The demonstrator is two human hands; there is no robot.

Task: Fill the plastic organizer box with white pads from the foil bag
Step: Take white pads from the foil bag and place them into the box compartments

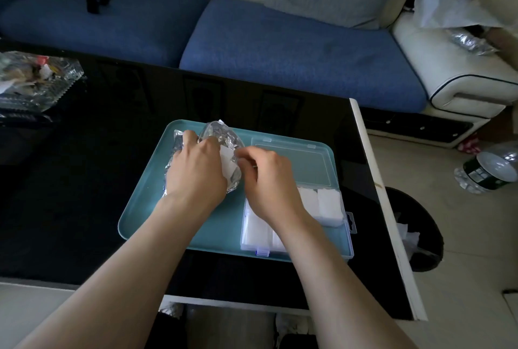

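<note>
A crinkled silver foil bag (221, 135) lies on the left part of a teal tray (145, 208). My left hand (196, 169) grips the bag from above. My right hand (269, 180) pinches a white pad (227, 159) at the bag's mouth. The clear plastic organizer box (346, 236) sits on the tray's right side with its lid (291, 161) folded back. White pads (328, 203) fill its compartments; my right wrist hides part of them.
The tray rests on a black glossy table (84, 180) with a white right edge. A glass dish (36, 79) of clutter stands at the far left. A blue sofa (280, 48) lies behind. A plastic bottle (487, 169) and a dark bin (414, 228) are on the floor at right.
</note>
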